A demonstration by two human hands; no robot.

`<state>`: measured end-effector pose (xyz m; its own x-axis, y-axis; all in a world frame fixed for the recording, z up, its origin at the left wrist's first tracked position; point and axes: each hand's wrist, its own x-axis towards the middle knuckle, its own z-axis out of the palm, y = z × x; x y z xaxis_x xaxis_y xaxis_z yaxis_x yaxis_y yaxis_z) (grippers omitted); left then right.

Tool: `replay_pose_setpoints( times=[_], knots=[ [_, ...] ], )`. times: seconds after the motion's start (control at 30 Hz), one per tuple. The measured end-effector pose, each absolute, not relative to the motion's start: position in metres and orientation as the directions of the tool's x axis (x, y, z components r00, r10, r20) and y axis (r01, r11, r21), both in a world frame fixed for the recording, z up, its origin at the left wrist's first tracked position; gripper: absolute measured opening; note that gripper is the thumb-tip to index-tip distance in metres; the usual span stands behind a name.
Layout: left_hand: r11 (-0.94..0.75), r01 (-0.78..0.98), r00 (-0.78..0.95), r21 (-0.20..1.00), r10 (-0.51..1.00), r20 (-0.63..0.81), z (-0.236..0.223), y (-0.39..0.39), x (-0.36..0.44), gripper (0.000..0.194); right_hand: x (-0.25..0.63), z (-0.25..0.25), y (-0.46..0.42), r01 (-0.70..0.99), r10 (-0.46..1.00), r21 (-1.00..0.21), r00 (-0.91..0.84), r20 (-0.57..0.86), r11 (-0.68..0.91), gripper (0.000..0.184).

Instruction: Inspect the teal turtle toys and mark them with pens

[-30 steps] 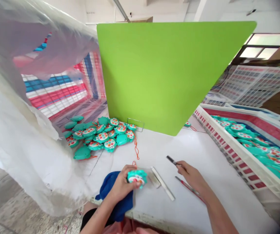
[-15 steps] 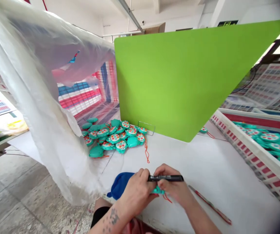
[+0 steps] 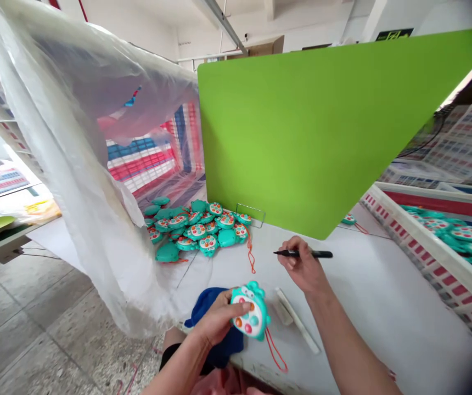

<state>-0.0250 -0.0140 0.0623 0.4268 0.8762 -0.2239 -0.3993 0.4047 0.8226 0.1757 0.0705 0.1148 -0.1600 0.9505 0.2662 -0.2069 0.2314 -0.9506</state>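
Toy (image 3: 252, 314), teal with round coloured buttons, sat in the left hand (image 3: 215, 321), whose fingers (image 3: 240, 309) lay across its face while a red cord (image 3: 275, 351) hung below. I saw the right hand (image 3: 304, 267) apart from it above the surface (image 3: 367, 312), fingers closed on a black marker (image 3: 303, 254). A blue cloth (image 3: 215, 310) lay under the left hand, a white strip (image 3: 297, 321) lay just beside the toy, and a pile of toys (image 3: 197, 230) lay farther off against a green board (image 3: 302, 137).

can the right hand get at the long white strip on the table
Probably yes: the right hand, holding a black marker pen, sits just beyond the long white strip, with nothing between them.
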Motion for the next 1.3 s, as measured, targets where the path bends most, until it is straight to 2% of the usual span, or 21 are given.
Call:
replay_pose_setpoints(
  times=[0.1, 0.17, 0.3, 0.43, 0.7, 0.9, 1.3],
  knots=[
    [0.378, -0.417, 0.201, 0.827, 0.925, -0.321, 0.036, -0.009, -0.027, 0.047, 0.166, 0.097, 0.058, -0.206, 0.96, -0.962, -0.177, 0.217, 0.18, 0.043],
    [0.376, -0.402, 0.149, 0.835, 0.927, -0.345, 0.025, -0.007, -0.028, 0.05, 0.155, 0.077, 0.045, -0.184, 0.975, -0.976, -0.168, 0.147, 0.116, 0.036],
    [0.366, -0.381, 0.157, 0.849, 0.931, -0.33, 0.018, -0.005, -0.028, 0.054, 0.14, 0.04, 0.028, -0.098, 0.992, -0.99, -0.065, 0.11, 0.104, 0.027],
    [0.363, -0.366, 0.149, 0.857, 0.932, -0.331, 0.019, -0.004, -0.026, 0.055, 0.138, 0.025, 0.026, -0.013, 0.99, -0.992, -0.062, 0.128, 0.128, 0.026],
    [0.381, -0.341, 0.099, 0.859, 0.924, -0.37, 0.028, -0.003, -0.022, 0.061, 0.134, 0.023, 0.02, 0.11, 0.989, -0.985, -0.067, 0.129, 0.136, 0.022],
    [0.382, -0.317, 0.083, 0.868, 0.923, -0.376, 0.031, -0.004, -0.019, 0.061, 0.132, 0.027, 0.02, 0.211, 0.979, -0.957, -0.087, 0.184, 0.199, 0.019],
    [0.386, -0.306, 0.085, 0.87, 0.921, -0.379, 0.033, -0.003, -0.018, 0.061, 0.132, 0.027, 0.019, 0.287, 0.972, -0.929, -0.093, 0.217, 0.235, 0.017]
  ],
)
